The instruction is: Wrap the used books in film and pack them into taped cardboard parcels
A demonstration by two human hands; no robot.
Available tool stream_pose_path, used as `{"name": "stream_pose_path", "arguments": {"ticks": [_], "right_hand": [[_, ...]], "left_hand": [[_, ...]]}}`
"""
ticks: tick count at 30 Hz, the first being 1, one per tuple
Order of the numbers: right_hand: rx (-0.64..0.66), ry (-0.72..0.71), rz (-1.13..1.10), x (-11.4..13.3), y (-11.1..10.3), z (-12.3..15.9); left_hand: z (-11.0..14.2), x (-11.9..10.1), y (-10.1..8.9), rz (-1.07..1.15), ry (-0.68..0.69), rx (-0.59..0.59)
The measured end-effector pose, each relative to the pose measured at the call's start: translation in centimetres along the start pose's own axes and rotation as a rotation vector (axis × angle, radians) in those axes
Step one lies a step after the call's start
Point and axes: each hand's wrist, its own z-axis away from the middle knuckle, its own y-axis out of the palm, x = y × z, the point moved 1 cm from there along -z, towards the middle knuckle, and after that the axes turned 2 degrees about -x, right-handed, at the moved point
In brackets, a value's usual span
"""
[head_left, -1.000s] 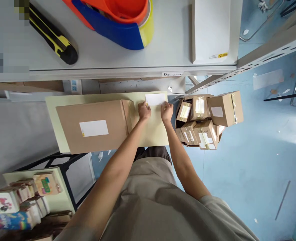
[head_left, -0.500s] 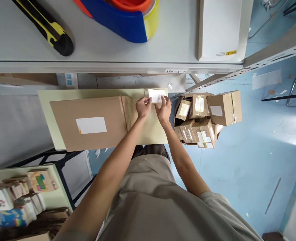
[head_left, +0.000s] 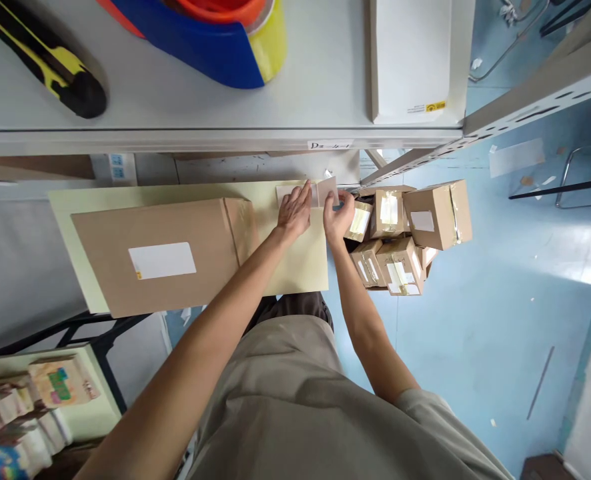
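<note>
Near the far right corner of the pale yellow tabletop (head_left: 295, 267), a small stack of pale labels (head_left: 284, 193) lies flat. My left hand (head_left: 295, 212) rests on it with fingers stretched out and close together. My right hand (head_left: 339, 215) pinches the right end of a label (head_left: 327, 191) between thumb and fingers, and that end is raised off the table. To the left of my hands lies a large brown cardboard box (head_left: 160, 260) with a white label on its top.
Several small taped boxes (head_left: 438, 223) are piled in a carton on the right. A grey shelf (head_left: 320, 80) overhead holds a box cutter (head_left: 75, 80), a blue tape dispenser (head_left: 215, 50) and a white box (head_left: 410, 60). Books (head_left: 58, 383) sit on a rack at lower left.
My left hand has gone from a pinch to lying flat on the labels. My right hand has moved right, lifting one end of a label. The view has shifted slightly.
</note>
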Motion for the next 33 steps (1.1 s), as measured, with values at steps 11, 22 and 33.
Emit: {"name": "stream_pose_path", "arguments": {"ticks": [11,22,33], "right_hand": [[0.023,0.236,-0.012,-3.6,0.9,-1.6],[-0.102,0.553,0.084,-7.2,-1.4,-0.6],[-0.069,0.261,-0.171,-0.7,-8.4,5.2]], "left_hand": [[-1.8,-0.5,0.8,-0.194,0.015,0.213],[-2.5,-0.3,1.5,-0.126,-0.010,0.215],[3.5,-2.6,-0.4,0.307,-0.246,0.111]]}}
